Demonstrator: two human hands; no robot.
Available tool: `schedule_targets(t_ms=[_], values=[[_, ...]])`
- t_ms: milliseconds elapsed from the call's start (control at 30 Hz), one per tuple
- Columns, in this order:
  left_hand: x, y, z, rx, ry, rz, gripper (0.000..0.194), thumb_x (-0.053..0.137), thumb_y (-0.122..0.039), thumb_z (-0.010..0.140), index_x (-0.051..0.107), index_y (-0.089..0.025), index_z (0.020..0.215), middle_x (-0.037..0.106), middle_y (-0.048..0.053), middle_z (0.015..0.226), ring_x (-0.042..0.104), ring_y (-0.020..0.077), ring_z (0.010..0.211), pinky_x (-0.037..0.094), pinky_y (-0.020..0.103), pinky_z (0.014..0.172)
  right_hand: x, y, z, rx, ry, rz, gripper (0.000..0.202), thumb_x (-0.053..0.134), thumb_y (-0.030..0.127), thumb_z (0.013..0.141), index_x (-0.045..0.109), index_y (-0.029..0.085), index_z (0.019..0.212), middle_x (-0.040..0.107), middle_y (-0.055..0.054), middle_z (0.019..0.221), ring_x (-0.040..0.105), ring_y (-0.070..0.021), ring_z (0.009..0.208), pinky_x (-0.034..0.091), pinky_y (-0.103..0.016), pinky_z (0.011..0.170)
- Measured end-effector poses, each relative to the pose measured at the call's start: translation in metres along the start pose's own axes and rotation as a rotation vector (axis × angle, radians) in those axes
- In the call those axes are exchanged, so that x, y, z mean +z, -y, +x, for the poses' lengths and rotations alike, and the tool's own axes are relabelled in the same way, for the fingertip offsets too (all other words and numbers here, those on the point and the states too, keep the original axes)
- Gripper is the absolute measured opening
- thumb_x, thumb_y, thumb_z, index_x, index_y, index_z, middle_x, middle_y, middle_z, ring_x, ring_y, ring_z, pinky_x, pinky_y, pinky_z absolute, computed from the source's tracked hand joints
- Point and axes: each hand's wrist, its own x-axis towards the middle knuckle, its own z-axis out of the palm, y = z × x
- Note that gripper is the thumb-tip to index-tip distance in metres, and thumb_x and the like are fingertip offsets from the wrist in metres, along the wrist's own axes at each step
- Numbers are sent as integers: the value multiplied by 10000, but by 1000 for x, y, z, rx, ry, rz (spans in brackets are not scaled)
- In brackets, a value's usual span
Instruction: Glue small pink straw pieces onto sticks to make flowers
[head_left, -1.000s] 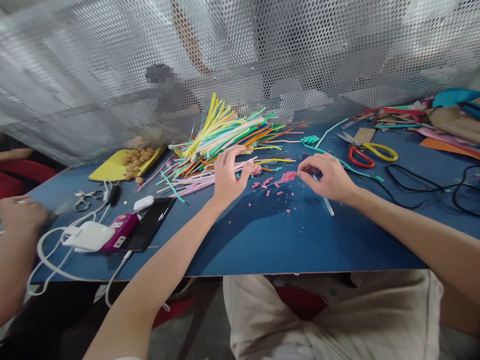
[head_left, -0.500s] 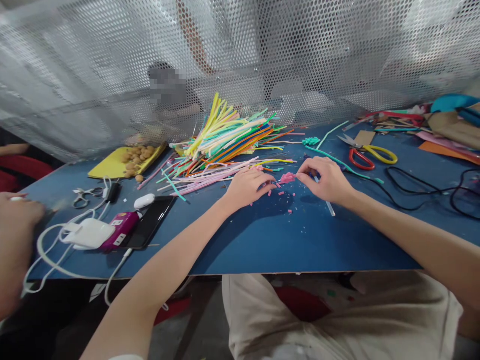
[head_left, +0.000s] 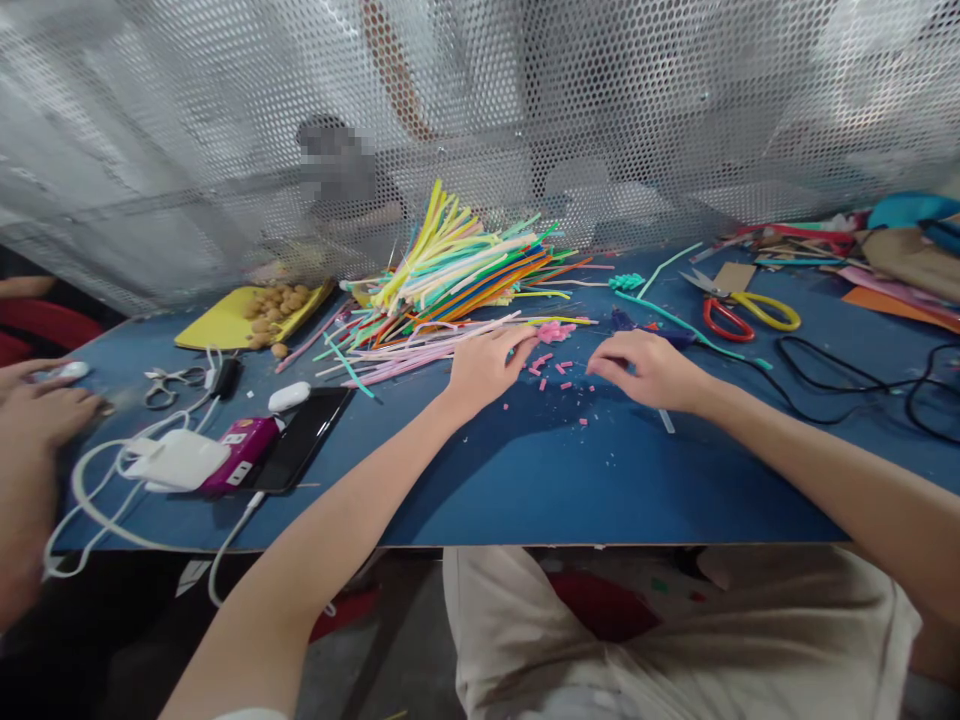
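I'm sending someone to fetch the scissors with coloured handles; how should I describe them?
On the blue table, look beyond the right hand and further right. The scissors lie there with blades apart, beside a small brown card. One handle loop is red, the other yellow, unlike the grey pair at left.

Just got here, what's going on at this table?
The left hand appears to hold a pink fuzzy cluster at its fingertips. The right hand is beside scattered pink bits; whether it holds anything is unclear. A pile of pipe cleaners lies beyond the hands, with scissors off to the right.
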Motion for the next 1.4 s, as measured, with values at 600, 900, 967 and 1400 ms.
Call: schedule_targets(t_ms=[600,900,967,1400], values=[[-19,-30,3,-47,59,-31,315,512,-395,1048,738,-212,1171,802,50,1012,746,180,817,545,276,698,35,0,0,-94,111,-241,400,406,393,1082,704,244,1302,712,-63,1362,568,-299,1198,331,-492,996],[-11,-21,1,-28,132,-60,286,543,-418,1033,757,-243,1106,795,33,948,733,168,777,553,286,720,28,-10,2,-49,83,-176,234,570,329,1010,789,269,1066,785,-40,1163,662,-254,1043,372,-446,895],[-11,-21,0,-20,138,-44,274,558,-419,1025,759,-252,1104,792,25,913,731,168,764,538,277,689,27,-11,3,-20,72,-140,185,618,319,985,796,275,1004,798,-20,1092,693,-234,984,402,-418,866],[-15,-23,2,-34,159,-23,295,561,-416,1017,760,-247,1154,775,27,835,712,179,719,491,273,646,24,-18,3,21,40,-82,213,559,239,999,757,258,1074,740,-56,1096,672,-219,979,466,-377,848]])
